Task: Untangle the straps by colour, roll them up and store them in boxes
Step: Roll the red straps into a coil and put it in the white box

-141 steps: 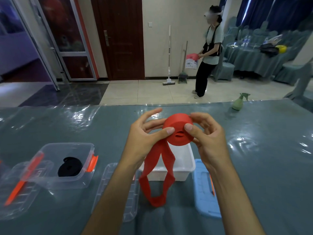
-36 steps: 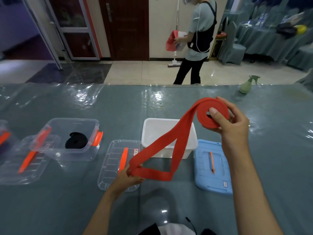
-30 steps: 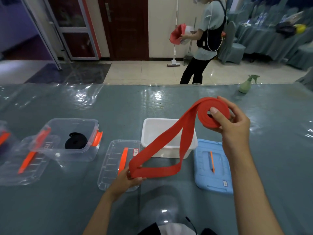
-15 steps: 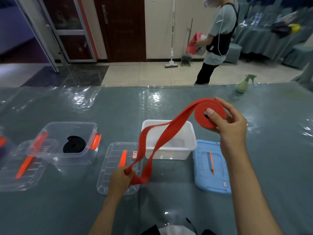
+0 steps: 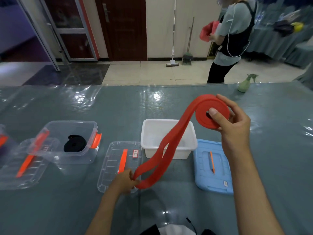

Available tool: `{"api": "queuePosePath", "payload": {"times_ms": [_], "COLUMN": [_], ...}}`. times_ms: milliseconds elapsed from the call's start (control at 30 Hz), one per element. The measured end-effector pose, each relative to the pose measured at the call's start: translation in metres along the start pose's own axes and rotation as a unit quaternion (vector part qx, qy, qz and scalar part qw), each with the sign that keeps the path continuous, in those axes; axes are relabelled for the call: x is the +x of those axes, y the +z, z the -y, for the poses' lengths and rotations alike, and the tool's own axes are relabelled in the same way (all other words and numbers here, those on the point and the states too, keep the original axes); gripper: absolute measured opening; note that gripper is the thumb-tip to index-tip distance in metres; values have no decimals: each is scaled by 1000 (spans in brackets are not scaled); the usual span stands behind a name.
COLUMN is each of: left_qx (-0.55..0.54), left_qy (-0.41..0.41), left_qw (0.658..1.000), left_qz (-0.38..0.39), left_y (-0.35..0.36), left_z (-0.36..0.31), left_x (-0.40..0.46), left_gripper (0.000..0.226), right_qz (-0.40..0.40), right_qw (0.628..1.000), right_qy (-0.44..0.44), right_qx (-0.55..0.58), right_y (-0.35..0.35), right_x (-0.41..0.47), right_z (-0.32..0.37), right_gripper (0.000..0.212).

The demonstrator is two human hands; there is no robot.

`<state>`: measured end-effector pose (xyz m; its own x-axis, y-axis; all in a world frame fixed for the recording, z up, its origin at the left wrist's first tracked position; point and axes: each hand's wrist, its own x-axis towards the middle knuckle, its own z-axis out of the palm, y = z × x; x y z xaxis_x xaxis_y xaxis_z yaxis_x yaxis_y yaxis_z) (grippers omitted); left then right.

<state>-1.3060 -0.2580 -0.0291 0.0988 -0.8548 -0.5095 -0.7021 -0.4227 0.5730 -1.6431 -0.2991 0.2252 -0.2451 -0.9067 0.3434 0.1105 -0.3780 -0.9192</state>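
Note:
A red strap (image 5: 171, 146) stretches between my two hands above the table. My right hand (image 5: 235, 126) grips its rolled-up part (image 5: 203, 119), thumb over the roll's centre, up and to the right of an open white box (image 5: 169, 138). The loose double length hangs down in front of that box to my left hand (image 5: 125, 182), which pinches the folded end low over a clear lid (image 5: 118, 165). A rolled black strap (image 5: 75, 144) lies in a clear box (image 5: 71, 139) with orange clips at the left.
A blue lid (image 5: 213, 167) lies right of the white box. Another clear lid (image 5: 25, 163) with an orange handle sits at far left. A green spray bottle (image 5: 245, 83) stands at the table's far edge. A person stands on the floor beyond.
The roll went from both hands to my right hand alone. My left hand took the loose end and pulled it down and left; the open loop has narrowed into a taut double length.

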Motion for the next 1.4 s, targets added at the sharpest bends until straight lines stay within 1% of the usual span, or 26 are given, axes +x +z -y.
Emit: {"api": "queuePosePath", "payload": {"times_ms": [133,200,233,267,300,333,400,433,467,500,567,600,667,733,800,867,933,967,1000,1100,1133,1300,1400], "left_qx": [31,75,105,134,150,141,48,-17,-77,-128,-206,-227,-233,-239,-270,-302,-327,-338,-349,-370,-376,-404,-398], "left_qy": [-5,-7,-5,9,37,80,183,233,275,311,361,376,401,411,417,425,430,432,433,434,432,430,434], "left_qw": [995,985,980,978,979,982,982,972,958,941,909,898,886,879,868,853,841,836,831,821,819,807,808], "left_qz": [98,156,169,161,135,98,14,-20,-38,-42,-24,-11,4,9,14,13,1,-6,-10,-16,-15,-7,-14], "left_y": [-16,-30,-39,-49,-60,-70,-87,-94,-100,-105,-110,-110,-111,-112,-112,-111,-110,-109,-109,-107,-106,-105,-107], "left_z": [-19,-35,-46,-59,-74,-89,-123,-140,-156,-171,-195,-203,-215,-221,-224,-224,-223,-222,-221,-219,-219,-220,-220], "left_x": [-13,-21,-28,-34,-40,-47,-62,-69,-77,-85,-97,-99,-99,-99,-100,-101,-103,-103,-104,-106,-106,-107,-109], "left_gripper": [53,55,54,49,43,35,25,25,28,37,56,60,59,51,45,41,37,35,33,33,33,36,36], "right_qz": [40,67,82,97,111,124,142,149,153,157,165,170,185,195,196,207,230,237,238,219,213,194,184], "right_qw": [999,997,996,995,993,991,987,986,985,984,983,982,980,978,978,977,972,970,969,974,975,977,976], "right_qy": [-20,-26,-28,-30,-33,-35,-41,-42,-42,-40,-36,-31,-23,-20,-20,-5,38,54,61,63,66,85,97], "right_qx": [-13,-13,-16,-21,-30,-41,-63,-67,-69,-70,-73,-73,-71,-69,-67,-57,-19,-1,6,5,5,36,67], "right_y": [0,2,2,3,5,6,9,11,12,14,16,17,17,18,18,17,16,16,16,22,23,30,34], "right_x": [-1,-3,-3,-4,-5,-5,-6,-7,-7,-8,-9,-10,-11,-12,-12,-12,-12,-12,-13,-13,-13,-15,-15], "right_z": [3,5,6,7,8,8,9,9,9,9,12,12,14,14,14,13,13,13,13,14,13,10,9], "right_gripper": [49,48,48,49,49,50,51,51,51,51,51,51,52,52,54,64,74,72,65,37,33,34,39]}}
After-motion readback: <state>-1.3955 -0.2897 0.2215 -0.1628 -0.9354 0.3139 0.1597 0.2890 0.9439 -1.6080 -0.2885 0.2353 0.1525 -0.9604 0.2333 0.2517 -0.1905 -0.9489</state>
